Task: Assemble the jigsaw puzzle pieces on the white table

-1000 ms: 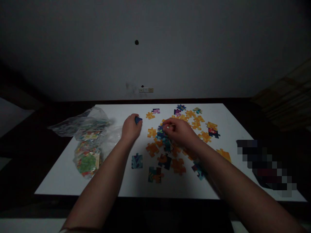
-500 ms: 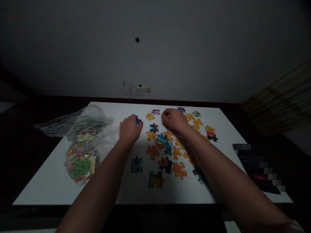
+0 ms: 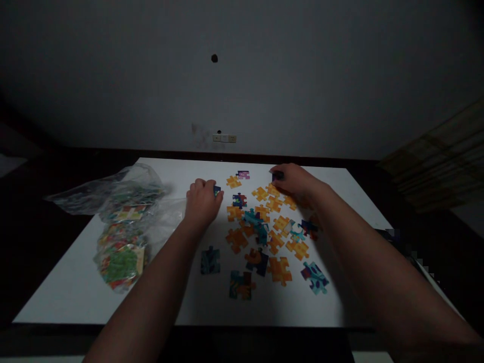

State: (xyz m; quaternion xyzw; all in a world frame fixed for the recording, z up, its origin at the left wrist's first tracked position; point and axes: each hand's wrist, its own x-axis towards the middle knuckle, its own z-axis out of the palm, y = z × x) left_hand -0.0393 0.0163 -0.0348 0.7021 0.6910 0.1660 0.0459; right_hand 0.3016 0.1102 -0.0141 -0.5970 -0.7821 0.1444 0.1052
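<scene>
My left hand (image 3: 203,200) is closed on a dark blue puzzle piece (image 3: 217,190), most of it hidden by the fingers. At the back of the table, my right hand (image 3: 295,178) pinches a dark puzzle piece (image 3: 277,176) between thumb and fingers. Orange puzzle pieces (image 3: 272,204) lie loose just in front of that hand. Between my arms is a scatter of orange, teal and dark pieces, among them a teal piece (image 3: 260,233) overlapping others. A light blue piece with dark spots (image 3: 315,277) lies near my right forearm.
A clear plastic bag (image 3: 128,242) with packs of colourful pieces covers the left of the white table (image 3: 60,292). A dark flat object (image 3: 389,234) is partly behind my right arm at the right edge. A wall with a socket (image 3: 224,138) stands behind.
My right hand has moved to the right along the back of the table, and a dark piece now shows in its fingers. Orange pieces it covered are visible. My left hand has hardly moved.
</scene>
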